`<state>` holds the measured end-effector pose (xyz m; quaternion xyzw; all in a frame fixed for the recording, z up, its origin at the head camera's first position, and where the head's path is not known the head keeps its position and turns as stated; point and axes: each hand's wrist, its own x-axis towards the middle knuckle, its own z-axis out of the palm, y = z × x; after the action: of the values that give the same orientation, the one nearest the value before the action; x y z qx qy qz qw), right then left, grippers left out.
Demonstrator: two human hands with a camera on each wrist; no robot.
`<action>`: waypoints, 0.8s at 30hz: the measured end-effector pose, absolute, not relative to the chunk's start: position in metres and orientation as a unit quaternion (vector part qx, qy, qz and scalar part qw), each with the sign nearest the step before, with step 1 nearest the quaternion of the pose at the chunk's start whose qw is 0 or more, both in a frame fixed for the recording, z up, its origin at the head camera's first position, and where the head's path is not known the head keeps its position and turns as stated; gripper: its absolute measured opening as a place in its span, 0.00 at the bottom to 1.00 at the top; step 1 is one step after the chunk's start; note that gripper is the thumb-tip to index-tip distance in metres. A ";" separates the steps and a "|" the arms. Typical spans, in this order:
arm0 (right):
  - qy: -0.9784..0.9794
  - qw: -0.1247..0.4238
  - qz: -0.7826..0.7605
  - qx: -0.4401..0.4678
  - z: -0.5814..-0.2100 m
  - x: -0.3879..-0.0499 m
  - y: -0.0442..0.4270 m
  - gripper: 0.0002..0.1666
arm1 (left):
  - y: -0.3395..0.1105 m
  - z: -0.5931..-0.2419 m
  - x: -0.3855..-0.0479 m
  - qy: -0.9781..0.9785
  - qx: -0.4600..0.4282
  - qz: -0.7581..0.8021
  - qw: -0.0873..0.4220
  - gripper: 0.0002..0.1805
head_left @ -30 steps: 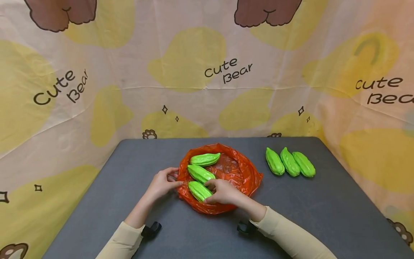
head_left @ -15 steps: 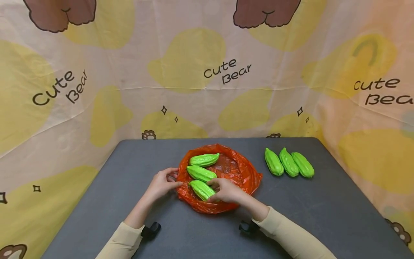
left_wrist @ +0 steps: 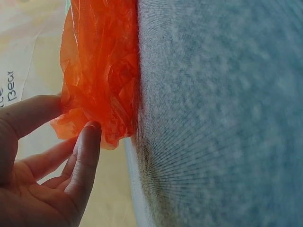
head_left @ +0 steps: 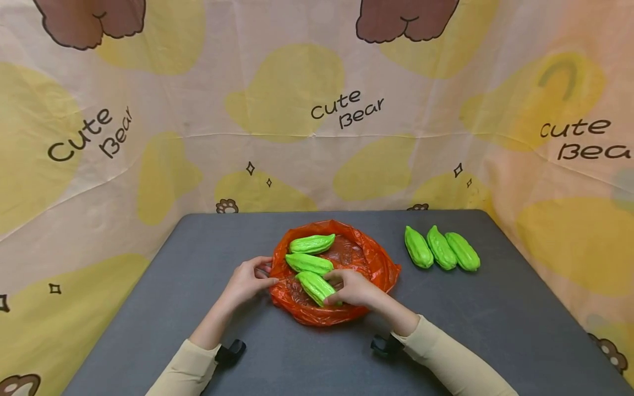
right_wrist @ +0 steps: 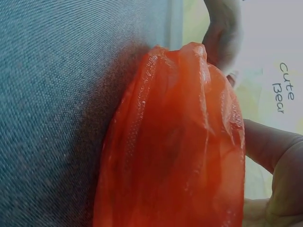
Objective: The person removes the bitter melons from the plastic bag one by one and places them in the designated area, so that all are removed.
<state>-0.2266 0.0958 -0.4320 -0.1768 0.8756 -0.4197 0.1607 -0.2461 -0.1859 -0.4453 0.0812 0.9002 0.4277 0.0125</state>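
A red plastic bag [head_left: 383, 264] lies spread open on the grey table, with three green gourds in its left half: an upper one [head_left: 312, 243], a middle one [head_left: 309, 264] and a lower one [head_left: 313, 287]. The right hand [head_left: 353, 288] grips the lower gourd by its right end. At the bag's left rim the left hand [head_left: 247, 281] pinches the plastic; the left wrist view shows its thumb and fingers [left_wrist: 87, 151] at the red film [left_wrist: 102, 71]. In the right wrist view the bag's side [right_wrist: 175, 151] hides the right fingertips.
Three more green gourds [head_left: 442, 248] lie side by side at the table's back right. The grey table [head_left: 297, 363] is bounded by a printed cloth [head_left: 277, 99] at its back and sides. Dark wrist devices hang under both forearms.
My right hand has moved a little up and to the right, shifting the lower gourd the same way inside the bag. The middle gourd has turned slightly. The left hand stays at the rim.
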 end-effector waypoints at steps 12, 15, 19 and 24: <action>0.875 0.153 -0.428 -0.165 -0.422 -0.224 0.107 0.34 | -0.186 -0.444 -0.245 0.900 0.079 0.428 0.017 0.31; 0.875 0.152 -0.430 -0.161 -0.419 -0.223 0.110 0.34 | -0.186 -0.444 -0.245 0.900 0.079 0.427 0.018 0.31; 0.880 0.148 -0.427 -0.149 -0.414 -0.223 0.115 0.33 | -0.186 -0.443 -0.245 0.900 0.077 0.428 0.019 0.31; 0.883 0.142 -0.421 -0.151 -0.412 -0.223 0.120 0.32 | -0.186 -0.443 -0.246 0.900 0.075 0.430 0.020 0.31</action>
<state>-0.2227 0.1196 -0.4121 -0.1511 0.8829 -0.4213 0.1418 -0.2455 -0.1862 -0.4430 0.0747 0.8995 0.4300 0.0204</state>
